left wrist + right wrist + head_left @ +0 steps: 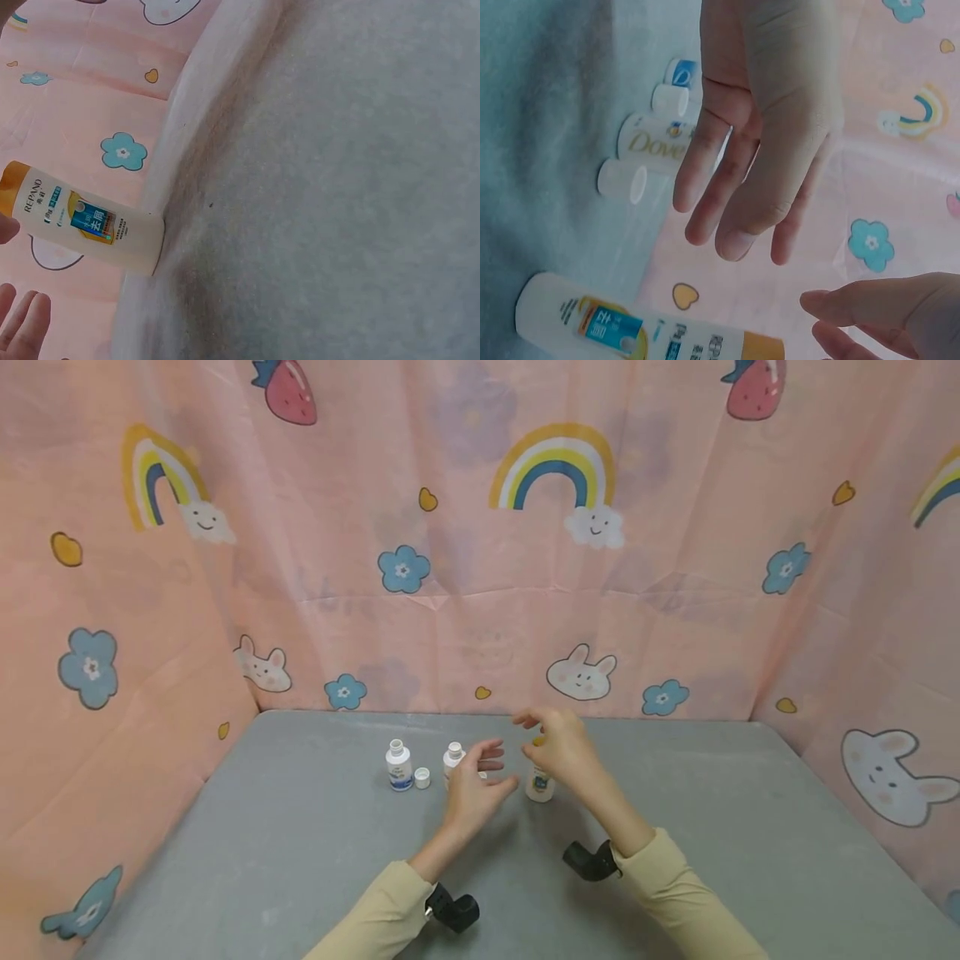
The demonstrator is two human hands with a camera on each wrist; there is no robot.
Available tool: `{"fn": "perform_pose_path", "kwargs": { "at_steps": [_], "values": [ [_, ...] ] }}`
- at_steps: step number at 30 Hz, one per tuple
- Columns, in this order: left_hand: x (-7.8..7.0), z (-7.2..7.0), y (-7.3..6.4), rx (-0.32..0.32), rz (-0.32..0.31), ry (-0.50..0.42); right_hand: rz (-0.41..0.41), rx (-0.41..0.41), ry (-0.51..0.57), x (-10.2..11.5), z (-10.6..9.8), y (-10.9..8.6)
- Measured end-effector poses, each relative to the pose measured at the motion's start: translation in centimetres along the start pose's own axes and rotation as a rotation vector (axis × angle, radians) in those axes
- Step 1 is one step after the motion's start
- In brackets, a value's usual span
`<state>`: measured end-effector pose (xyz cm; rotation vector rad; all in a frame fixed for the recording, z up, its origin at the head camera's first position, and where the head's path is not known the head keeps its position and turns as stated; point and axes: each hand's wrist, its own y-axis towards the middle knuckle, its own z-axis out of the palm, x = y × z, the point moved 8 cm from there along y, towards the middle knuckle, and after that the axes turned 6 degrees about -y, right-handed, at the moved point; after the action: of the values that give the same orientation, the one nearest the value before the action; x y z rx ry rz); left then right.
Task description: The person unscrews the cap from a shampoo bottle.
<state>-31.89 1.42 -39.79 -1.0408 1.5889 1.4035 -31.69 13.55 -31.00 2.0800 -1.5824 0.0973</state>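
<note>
We see our two forearms in pale yellow sleeves reaching out over the grey felt-covered table (pixel 300 860), each with a black wrist camera mount strapped on. Taking the small white bottle with the orange cap (pixel 539 781) as our landmark, it stands upright near the table's middle, toward the far edge.

Our left hand (pixel 475 787) hovers just to the left of that bottle, its fingers straight and spread apart, holding nothing; the right wrist view shows the same open palm (pixel 757 142) with the fingers slightly fanned. Our right hand (pixel 558 745) hangs directly over the bottle, above its orange cap, fingers loosely extended and apart; we cannot tell whether any fingertip touches the cap. In the left wrist view the bottle (pixel 82 225) appears on its own, with a blue label patch and fingertips at the picture's edge.

Further left of the landmark, partly behind our left hand, stands a white uncapped Dove bottle (pixel 452 758), with a loose white cap (pixel 622 181) beside it in the right wrist view. Left again lies another small white screw cap (pixel 422 777), and just beyond it a white bottle with a blue label (pixel 398 766), upright and uncapped.

Behind everything rises a pink cloth backdrop (pixel 480 568) printed with rainbows, rabbits and blue flowers.
</note>
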Motion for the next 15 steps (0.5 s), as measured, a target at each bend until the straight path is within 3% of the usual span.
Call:
{"fn": "perform_pose_path", "kwargs": {
  "at_steps": [15],
  "values": [
    [1.3, 1.7, 0.8, 0.059, -0.044, -0.015, 0.013, 0.009, -0.041, -1.7, -0.1, 0.0]
  ]
}}
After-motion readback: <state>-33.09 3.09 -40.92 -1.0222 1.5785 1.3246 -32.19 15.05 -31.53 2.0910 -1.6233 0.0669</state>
